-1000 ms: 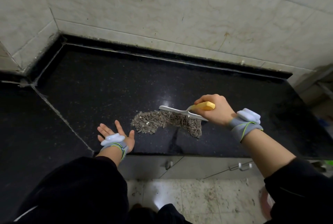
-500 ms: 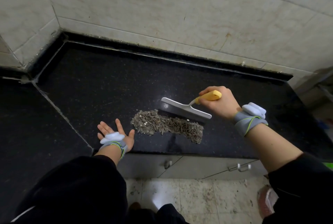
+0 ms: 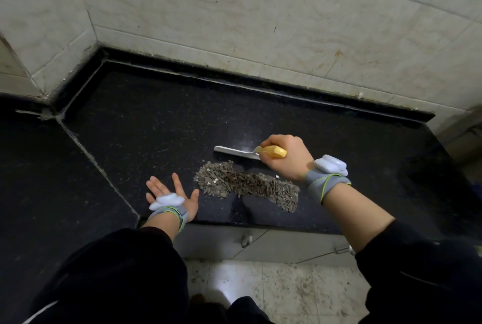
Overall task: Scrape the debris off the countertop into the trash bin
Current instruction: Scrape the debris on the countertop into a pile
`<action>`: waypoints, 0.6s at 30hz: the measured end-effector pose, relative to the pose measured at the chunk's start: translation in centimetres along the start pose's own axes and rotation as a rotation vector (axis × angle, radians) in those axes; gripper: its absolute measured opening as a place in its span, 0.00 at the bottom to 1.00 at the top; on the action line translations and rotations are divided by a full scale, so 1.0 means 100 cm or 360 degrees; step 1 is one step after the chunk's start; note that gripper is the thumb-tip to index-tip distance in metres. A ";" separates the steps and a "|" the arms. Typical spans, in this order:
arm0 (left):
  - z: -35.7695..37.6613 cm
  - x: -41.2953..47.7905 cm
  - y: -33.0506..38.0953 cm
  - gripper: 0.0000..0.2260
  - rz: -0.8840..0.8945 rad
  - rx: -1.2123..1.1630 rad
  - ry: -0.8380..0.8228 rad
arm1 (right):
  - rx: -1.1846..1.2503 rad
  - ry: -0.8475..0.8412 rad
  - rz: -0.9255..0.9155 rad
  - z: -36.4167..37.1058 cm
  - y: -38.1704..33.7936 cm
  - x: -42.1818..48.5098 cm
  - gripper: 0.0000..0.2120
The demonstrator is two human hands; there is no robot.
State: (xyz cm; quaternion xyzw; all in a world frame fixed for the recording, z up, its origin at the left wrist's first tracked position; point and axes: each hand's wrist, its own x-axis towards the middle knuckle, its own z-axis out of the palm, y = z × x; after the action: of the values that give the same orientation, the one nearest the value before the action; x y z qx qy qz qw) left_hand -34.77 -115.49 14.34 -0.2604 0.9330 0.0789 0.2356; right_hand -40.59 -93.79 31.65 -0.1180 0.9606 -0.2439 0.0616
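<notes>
Countertop (image 3: 156,120): scraper (image 3: 236,152) now behind debris (image 3: 247,186), lowered.

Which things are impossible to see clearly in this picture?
- Trash bin: nowhere in the head view.
- Scraper handle: mostly wrapped by the right hand.
- Scraper edge: touching the countertop or lifted, unclear.
- Debris: pieces too small to identify.
- Left hand: wrist hidden by band.

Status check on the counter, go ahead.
Right hand gripping scraper, blade behind debris. Left hand open, flat at counter edge. Bin not in view.
</notes>
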 end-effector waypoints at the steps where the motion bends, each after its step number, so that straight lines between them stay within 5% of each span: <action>1: 0.000 0.000 -0.001 0.37 0.0001 -0.0002 0.0005 | 0.0012 -0.0029 -0.0017 -0.002 -0.002 -0.003 0.09; 10: 0.002 0.000 0.000 0.37 -0.0005 -0.0032 0.0020 | -0.0017 -0.0124 -0.0060 -0.017 -0.008 -0.012 0.07; 18: 0.006 0.003 0.001 0.36 -0.0012 -0.0043 0.0054 | 0.0047 0.0148 -0.0102 -0.003 -0.026 0.006 0.08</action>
State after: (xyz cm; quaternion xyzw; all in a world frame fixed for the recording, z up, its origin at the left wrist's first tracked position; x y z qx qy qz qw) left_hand -34.79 -115.41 13.64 -0.2684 0.9347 0.0862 0.2166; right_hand -40.69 -96.04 33.18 -0.1363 0.9545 -0.2651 0.0109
